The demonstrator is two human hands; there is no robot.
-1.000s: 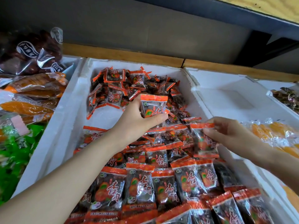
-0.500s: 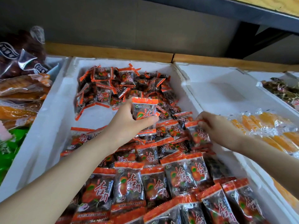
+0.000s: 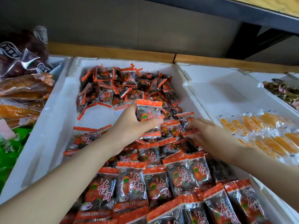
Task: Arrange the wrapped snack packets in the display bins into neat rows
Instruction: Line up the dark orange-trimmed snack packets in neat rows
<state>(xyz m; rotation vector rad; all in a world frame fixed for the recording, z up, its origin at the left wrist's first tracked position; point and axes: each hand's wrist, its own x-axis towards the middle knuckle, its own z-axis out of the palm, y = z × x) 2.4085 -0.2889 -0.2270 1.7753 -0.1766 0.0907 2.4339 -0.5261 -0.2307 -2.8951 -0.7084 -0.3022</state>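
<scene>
A white foam bin (image 3: 53,120) holds many orange-edged clear snack packets. Several lie in overlapping rows (image 3: 161,180) at the near end, and a loose pile (image 3: 123,88) fills the far end. My left hand (image 3: 129,126) grips one packet (image 3: 148,110) upright above the middle of the bin, thumb across its front. My right hand (image 3: 208,136) lies with fingers stretched out on the packets by the bin's right wall. Its fingertips touch a packet (image 3: 186,118) at the far end of the right row, and the hand is blurred.
The bin on the right holds yellow-orange packets (image 3: 267,131) and bare white floor (image 3: 223,94). Further right is a tray of dark snacks (image 3: 283,91). On the left are orange dried fruit bags (image 3: 21,89), dark bags (image 3: 19,52) and green packets (image 3: 8,152). A wooden ledge (image 3: 113,52) runs behind.
My right hand lowered the packet it pinched onto the right row, and its fingers now lie flat there. My left hand still holds its packet, almost in place.
</scene>
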